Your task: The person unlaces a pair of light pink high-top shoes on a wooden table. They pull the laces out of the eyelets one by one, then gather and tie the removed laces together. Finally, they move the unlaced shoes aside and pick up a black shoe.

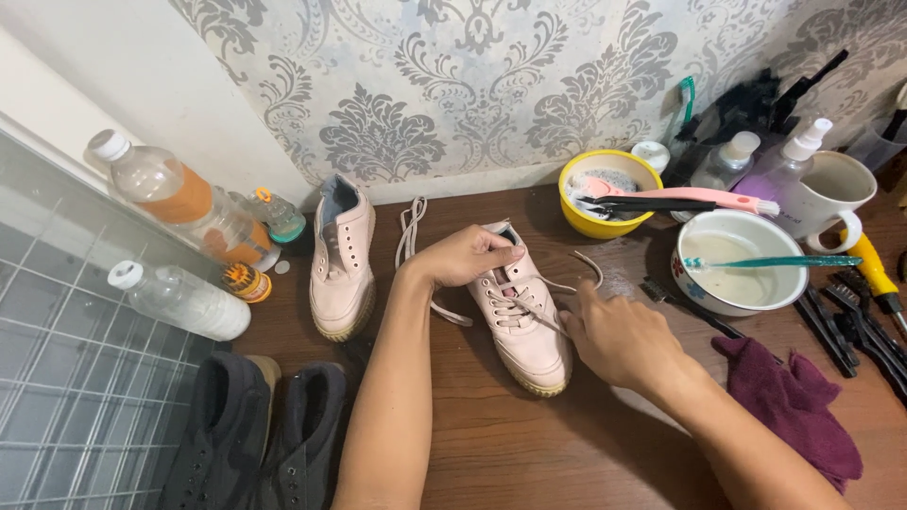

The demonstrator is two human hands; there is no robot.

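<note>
1. The left hand (pixel 465 255) is curled over the tongue end of a pale pink sneaker (pixel 521 321), fingers bent and pressing the upper down to keep it steady on the tabletop (pixel 529 453).
2. The right hand (pixel 619 338) sits just right of the shoe, fingers pinched narrow on a strand of the white lace (pixel 529 310) that crosses the eyelets. I can't tell if the thumb is gripping it or just hooking it.
3. Progress-wise, it looks like lace work is midway: the lace is threaded through the lower eyelets, but a loose end (pixel 588 266) loops off past the right hand, near the top of the shoe.
4. The second pink sneaker (pixel 342 260) stands just left of the left hand with bare eyelets, and its lace (pixel 409 227) lies loose between the two shoes. So one shoe looks half handled and the other untouched as far as laces go.
5. Beyond the right hand: a yellow bowl (pixel 605 189) with a pink brush (pixel 699 198) across it, a white bowl (pixel 732 260) with a teal toothbrush (pixel 770 262) on the rim, and a white mug (pixel 831 194).
6. A maroon cloth (pixel 794 406) lies right of the right forearm.
7. A pair of dark sneakers (pixel 255 434) sits left of the left forearm, with plastic bottles (pixel 179 203) further off that way.
</note>
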